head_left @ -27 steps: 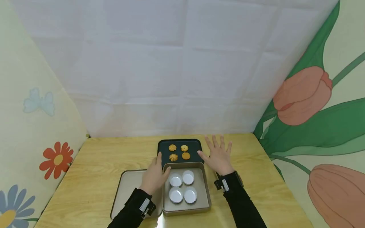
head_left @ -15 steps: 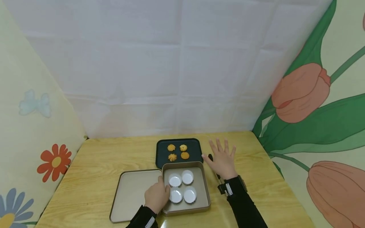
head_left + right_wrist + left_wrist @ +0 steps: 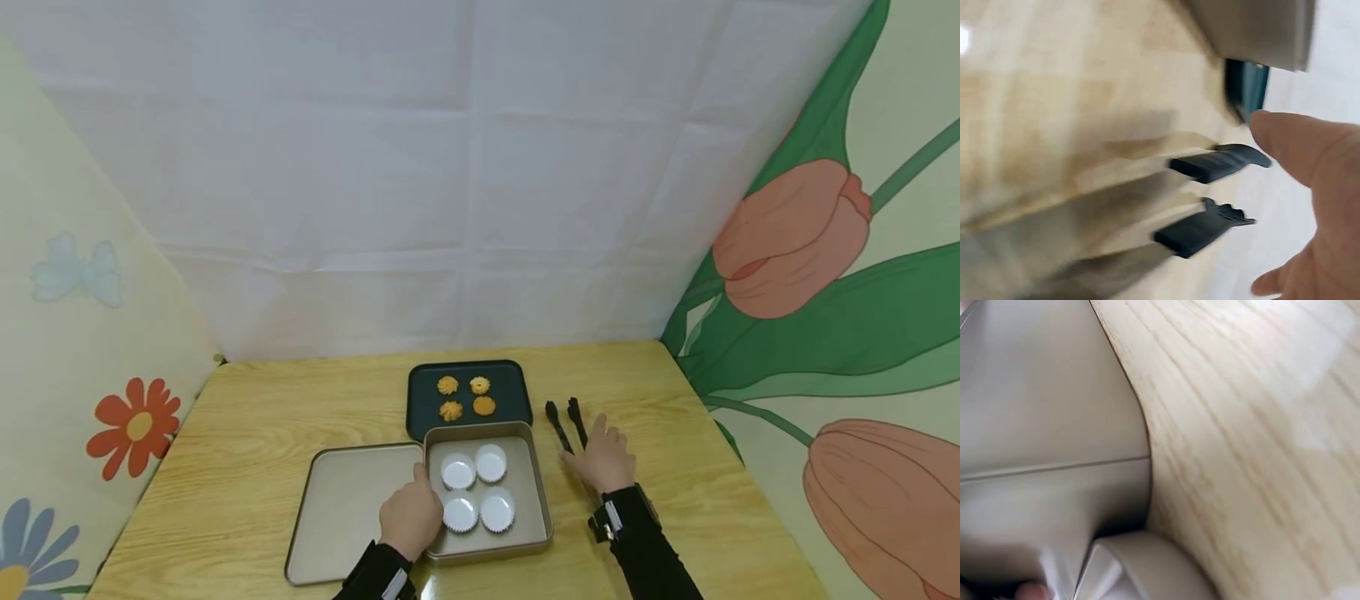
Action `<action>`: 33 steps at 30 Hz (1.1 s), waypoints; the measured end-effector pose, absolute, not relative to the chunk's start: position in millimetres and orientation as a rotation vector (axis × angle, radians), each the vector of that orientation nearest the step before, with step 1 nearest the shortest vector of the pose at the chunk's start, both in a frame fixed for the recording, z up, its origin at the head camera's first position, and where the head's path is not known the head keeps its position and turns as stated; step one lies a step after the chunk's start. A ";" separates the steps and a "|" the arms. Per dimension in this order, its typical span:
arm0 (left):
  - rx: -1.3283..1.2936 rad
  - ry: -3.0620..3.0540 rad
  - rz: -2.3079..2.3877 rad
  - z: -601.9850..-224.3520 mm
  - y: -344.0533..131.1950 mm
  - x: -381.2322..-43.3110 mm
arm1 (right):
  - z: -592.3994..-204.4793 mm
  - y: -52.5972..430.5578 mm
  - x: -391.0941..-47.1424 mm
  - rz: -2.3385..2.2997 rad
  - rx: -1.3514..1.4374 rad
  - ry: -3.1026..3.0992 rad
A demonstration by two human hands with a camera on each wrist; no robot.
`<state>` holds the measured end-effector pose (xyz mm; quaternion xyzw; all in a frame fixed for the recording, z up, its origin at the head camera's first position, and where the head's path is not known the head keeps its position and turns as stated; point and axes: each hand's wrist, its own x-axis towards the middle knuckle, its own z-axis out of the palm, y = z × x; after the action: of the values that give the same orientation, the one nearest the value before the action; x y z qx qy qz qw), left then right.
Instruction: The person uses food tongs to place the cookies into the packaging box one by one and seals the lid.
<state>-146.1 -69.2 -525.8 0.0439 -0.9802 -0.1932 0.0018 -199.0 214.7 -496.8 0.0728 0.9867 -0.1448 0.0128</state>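
My left hand (image 3: 411, 512) grips the left wall of a square, champagne-coloured metal tin (image 3: 543, 500), its thumb at the inner side. Several white fluted baking cups (image 3: 498, 510) sit in the tin; in the left wrist view only a fingertip (image 3: 1032, 591) shows by the metal. My right hand (image 3: 606, 460) hovers over a pair of tongs (image 3: 558, 427) with black tips and metal arms, lying on the table right of the tin. In the right wrist view its thumb (image 3: 1291, 140) and fingers are spread apart beside the black tips (image 3: 1200, 228), holding nothing.
Behind the tin is a dark tray (image 3: 517, 392) bearing several small golden cookies (image 3: 483, 406). To the tin's left lies a flat, rimmed metal lid (image 3: 341, 508). A white cloth (image 3: 337, 208) hangs behind the wooden table (image 3: 262, 433).
My left hand moved back toward me and took hold of the tin's left wall. The right hand came down and toward me over the tongs, whose black tips are now uncovered.
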 end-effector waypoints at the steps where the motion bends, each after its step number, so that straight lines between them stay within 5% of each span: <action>1: 0.140 -3.077 -0.607 -525.9 -69.3 -145.6 | -501.4 215.2 -197.0 -0.446 0.256 3.073; 20: 0.190 -3.088 -0.608 -523.4 -66.5 -145.6 | -523.8 215.3 -191.6 -0.471 0.278 3.035; 33: 0.190 -3.091 -0.623 -525.0 -66.0 -145.7 | -484.9 207.8 -220.2 -0.681 -0.187 3.240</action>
<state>-145.7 -66.0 -525.0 0.0602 -0.9785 -0.1972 -0.0085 -220.2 207.8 -484.9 -0.0561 0.9733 -0.2047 -0.0874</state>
